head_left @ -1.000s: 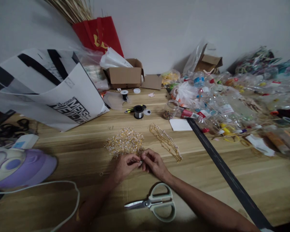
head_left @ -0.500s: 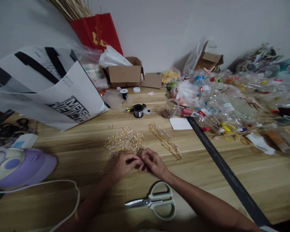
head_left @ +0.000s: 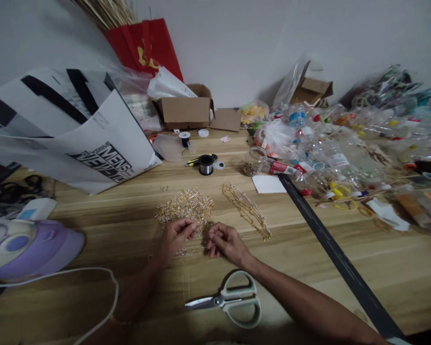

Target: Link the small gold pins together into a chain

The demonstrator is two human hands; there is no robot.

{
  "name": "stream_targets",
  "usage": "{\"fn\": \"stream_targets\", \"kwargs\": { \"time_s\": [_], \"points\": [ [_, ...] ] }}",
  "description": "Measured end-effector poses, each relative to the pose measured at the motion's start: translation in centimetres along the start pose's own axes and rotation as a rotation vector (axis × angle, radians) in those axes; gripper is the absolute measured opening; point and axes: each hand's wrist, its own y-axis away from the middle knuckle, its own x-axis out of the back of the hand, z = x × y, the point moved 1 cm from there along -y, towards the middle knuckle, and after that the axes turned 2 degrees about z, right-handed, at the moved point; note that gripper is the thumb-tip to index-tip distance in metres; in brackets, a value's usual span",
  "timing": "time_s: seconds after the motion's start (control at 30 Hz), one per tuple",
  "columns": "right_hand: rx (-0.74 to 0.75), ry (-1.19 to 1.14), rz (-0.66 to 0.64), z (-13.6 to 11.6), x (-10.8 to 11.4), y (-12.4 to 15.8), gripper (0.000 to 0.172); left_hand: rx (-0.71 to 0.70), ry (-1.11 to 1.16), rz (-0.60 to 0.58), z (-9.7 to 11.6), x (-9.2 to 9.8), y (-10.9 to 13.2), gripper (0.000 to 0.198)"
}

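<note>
In the head view, your left hand (head_left: 175, 235) and right hand (head_left: 227, 242) sit close together but apart over the pale wooden plank table (head_left: 93, 225).

The left hand's fingertips are drawn into a narrow pinch at the near edge of the loose heap of small gold and clear beaded links (head_left: 185, 207). What they nip is too small to tell.

The right hand is curled. Its thumb and forefinger are closed on what looks like one end of the short strand of joined gold links (head_left: 191, 250). That strand lies on the wood just beneath and between your two hands.

Just beyond your right hand lies the long finished gold chain (head_left: 246, 211). Nearer you than that hand are the grey-handled scissors (head_left: 233, 301), untouched. A long black flat strip (head_left: 330, 244) runs well off to its right.

My reading is that you are mid-join, adding a fresh link from the heap onto the short strand. The next move calls for a fine fingertip grip, with the strand's end steadied so the small loops can meet.
</note>
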Motion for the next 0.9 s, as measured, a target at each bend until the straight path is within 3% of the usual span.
{"fn": "stream_targets", "kwargs": {
  "time_s": [0.33, 0.63, 0.73, 0.9],
  "points": [
    [0.144, 0.046, 0.033, 0.4, -0.2, 0.5, 0.032, -0.027, -0.015, 0.089, -0.2, 0.4, 0.1, 0.026],
    [0.427, 0.518, -0.093, -0.7, -0.2, 1.8, 0.018, -0.079, -0.026, 0.081, -0.1, 1.0, 0.0, 0.026],
    [0.518, 0.605, -0.104, -1.1, -0.3, 1.8, 0.015, -0.079, -0.041, 0.024, 0.2, 1.3, -0.1, 0.026],
    [0.593, 0.613, -0.064, -0.8, -0.2, 1.6, 0.013, -0.113, -0.105, -0.176, 1.1, 1.4, 0.2, 0.023]
  ]
}}
